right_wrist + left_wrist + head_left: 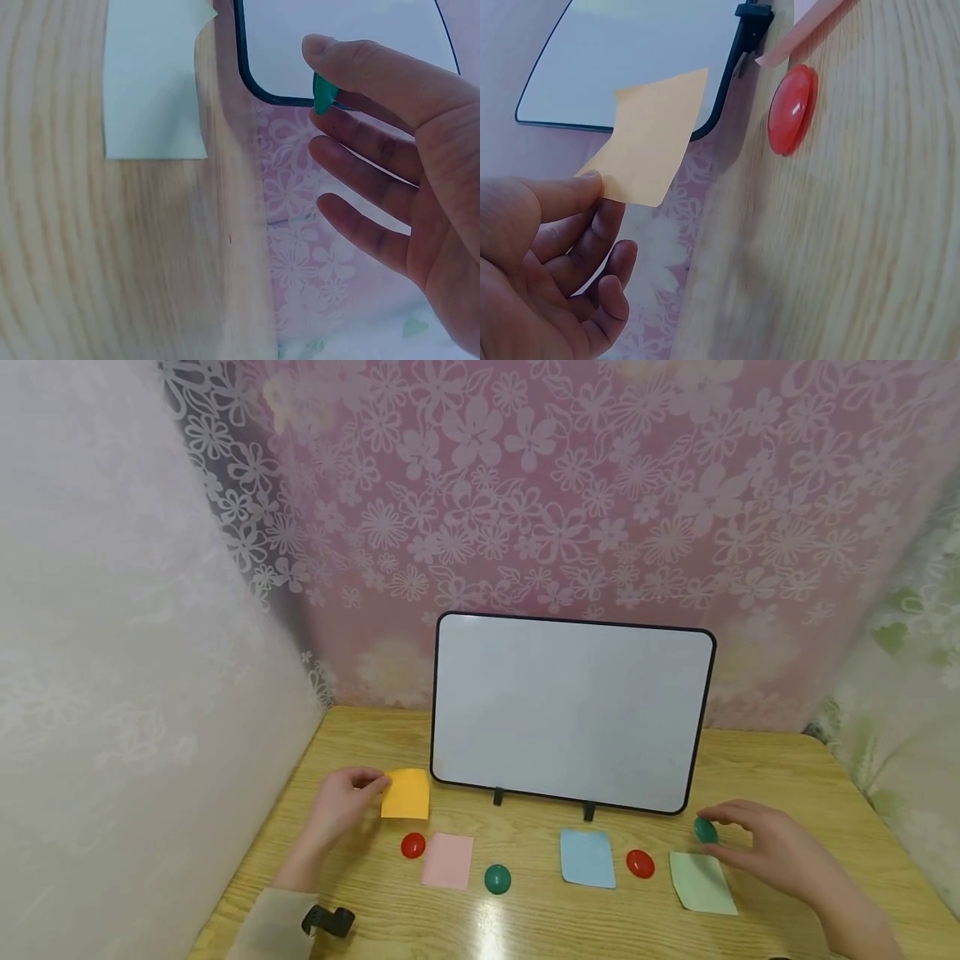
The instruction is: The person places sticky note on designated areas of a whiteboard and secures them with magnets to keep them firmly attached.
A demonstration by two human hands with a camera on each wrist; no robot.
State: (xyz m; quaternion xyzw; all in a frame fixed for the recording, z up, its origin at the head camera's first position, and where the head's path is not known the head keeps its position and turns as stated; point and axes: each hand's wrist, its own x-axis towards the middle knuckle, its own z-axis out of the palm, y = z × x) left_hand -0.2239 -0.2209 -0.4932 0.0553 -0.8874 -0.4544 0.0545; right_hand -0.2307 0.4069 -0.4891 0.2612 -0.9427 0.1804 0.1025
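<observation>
My left hand (347, 803) pinches an orange sticky note (406, 794) by its left edge, between thumb and fingers. In the left wrist view the note (649, 142) is raised off the table, its sheet slightly bent. My right hand (780, 852) holds a green round magnet (705, 830) between thumb and fingertips, above the pale green sticky note (703, 883). The right wrist view shows that magnet (324, 94) edge-on, partly covered by the thumb. Behind both hands a black-framed whiteboard (570, 710) stands tilted on small black feet, its surface bare.
On the wooden table (360, 910) lie a red magnet (413, 845), a pink sticky note (448, 861), another green magnet (497, 879), a blue sticky note (588, 858) and a second red magnet (641, 863). Flowered curtains (487, 527) hang behind; a pale wall (135, 693) borders the left.
</observation>
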